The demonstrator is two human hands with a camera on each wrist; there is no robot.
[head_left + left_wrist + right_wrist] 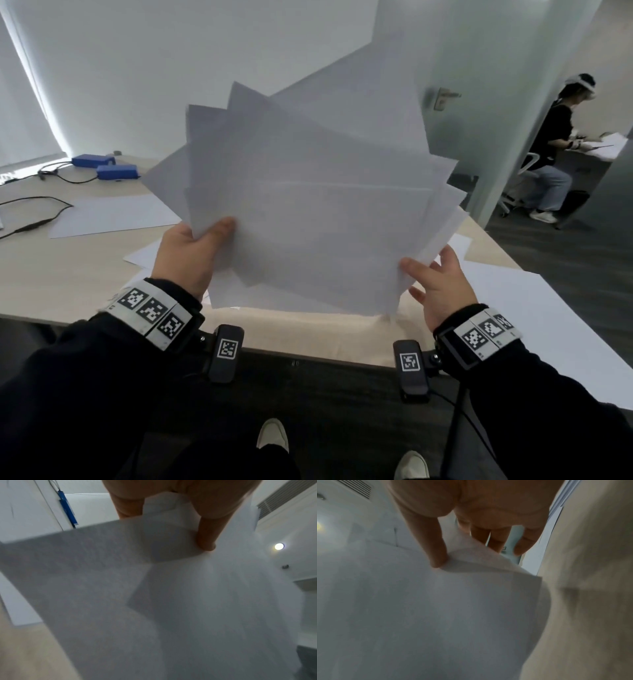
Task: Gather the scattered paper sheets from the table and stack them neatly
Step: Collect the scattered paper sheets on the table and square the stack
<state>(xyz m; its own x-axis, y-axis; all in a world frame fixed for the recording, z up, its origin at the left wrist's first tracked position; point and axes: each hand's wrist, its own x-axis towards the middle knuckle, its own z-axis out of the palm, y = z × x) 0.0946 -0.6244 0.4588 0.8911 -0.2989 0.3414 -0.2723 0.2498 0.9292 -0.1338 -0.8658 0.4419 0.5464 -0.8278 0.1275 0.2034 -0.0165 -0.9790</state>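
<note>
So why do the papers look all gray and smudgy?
Head view: the fanned paper sheets are backlit, so their overlaps look gray. Left wrist view: the paper is motion-blurred, beside a glaring ceiling light. Right wrist view: soft, dim, close-up blur.

Two hands, left (190, 255) and right (442, 287). One fanned bundle of paper sheets (308, 205), count unclear from overlap. Three loose sheets show on the bench (61, 274). Two blue boxes (116, 171). One seated person (551, 147).
</note>
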